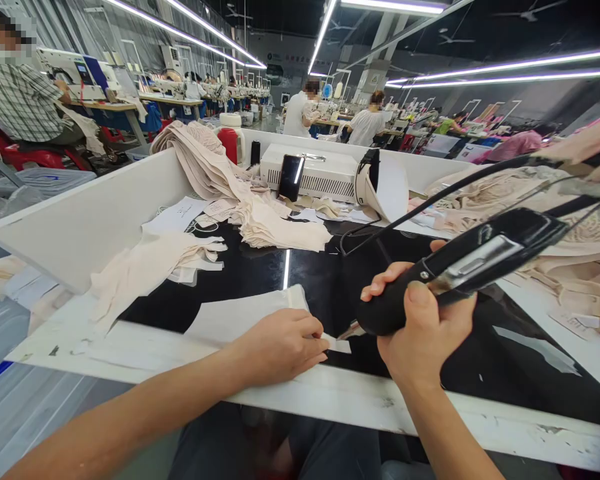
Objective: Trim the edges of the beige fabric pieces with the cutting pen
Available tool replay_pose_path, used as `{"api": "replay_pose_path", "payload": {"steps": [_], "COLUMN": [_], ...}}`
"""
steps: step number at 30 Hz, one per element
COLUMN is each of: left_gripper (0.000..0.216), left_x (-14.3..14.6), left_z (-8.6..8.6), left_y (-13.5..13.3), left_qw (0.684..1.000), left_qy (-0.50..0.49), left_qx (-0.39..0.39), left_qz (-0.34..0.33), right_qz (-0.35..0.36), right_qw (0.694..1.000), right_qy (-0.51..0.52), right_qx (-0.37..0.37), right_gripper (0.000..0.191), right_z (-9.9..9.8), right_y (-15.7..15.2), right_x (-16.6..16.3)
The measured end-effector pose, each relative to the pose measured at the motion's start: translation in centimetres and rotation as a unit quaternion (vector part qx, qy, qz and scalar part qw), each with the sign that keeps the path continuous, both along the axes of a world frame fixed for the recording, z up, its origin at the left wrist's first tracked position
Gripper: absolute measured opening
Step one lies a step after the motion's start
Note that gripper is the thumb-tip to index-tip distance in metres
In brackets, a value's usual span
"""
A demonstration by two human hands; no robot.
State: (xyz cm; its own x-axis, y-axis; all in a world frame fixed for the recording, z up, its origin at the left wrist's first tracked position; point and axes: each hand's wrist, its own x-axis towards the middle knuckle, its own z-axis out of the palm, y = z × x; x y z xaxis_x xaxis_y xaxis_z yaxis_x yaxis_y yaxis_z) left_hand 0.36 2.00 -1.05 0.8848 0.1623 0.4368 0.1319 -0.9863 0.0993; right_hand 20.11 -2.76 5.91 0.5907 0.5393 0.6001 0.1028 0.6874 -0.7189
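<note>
My left hand (285,347) has its fingers closed on the edge of a pale fabric piece (240,313), which lies on the black table surface by the front edge. My right hand (425,327) is wrapped round a black corded hand tool (465,257) that looks like a hot knife, with a metal lever along its side. Its narrow tip points down and left, close to a small white strip beside my left fingertips. Whether the tip touches the fabric I cannot tell.
Cream fabric pieces (280,223) are stacked at the back, with another pile (150,263) to the left. Behind them a phone (291,177) leans on a white vented box (330,170). The tool's black cable (420,207) crosses the right side. Several people sit at sewing machines beyond.
</note>
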Motion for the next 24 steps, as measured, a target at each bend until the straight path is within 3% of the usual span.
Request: {"api": "replay_pose_path", "payload": {"steps": [6,14,24], "left_gripper": [0.029,0.03,0.025], "left_x": [-0.1,-0.3,-0.1], "left_z": [0.2,0.3,0.0], "left_y": [0.1,0.1,0.3], "left_qw": [1.0,0.999,1.0], "left_qy": [-0.023,-0.007,-0.011], "left_qx": [-0.017,-0.043,-0.026], "left_qz": [-0.002,0.008,-0.005], "right_qz": [0.001,0.037,0.012], "right_qw": [1.0,0.999,1.0], "right_qy": [0.013,0.022,0.013], "right_qx": [-0.006,0.005,-0.003], "right_gripper": [0.042,0.054,0.052], "right_z": [0.4,0.1,0.3], "right_y": [-0.2,-0.8,-0.9], "right_x": [-0.3,-1.5,-0.5]}}
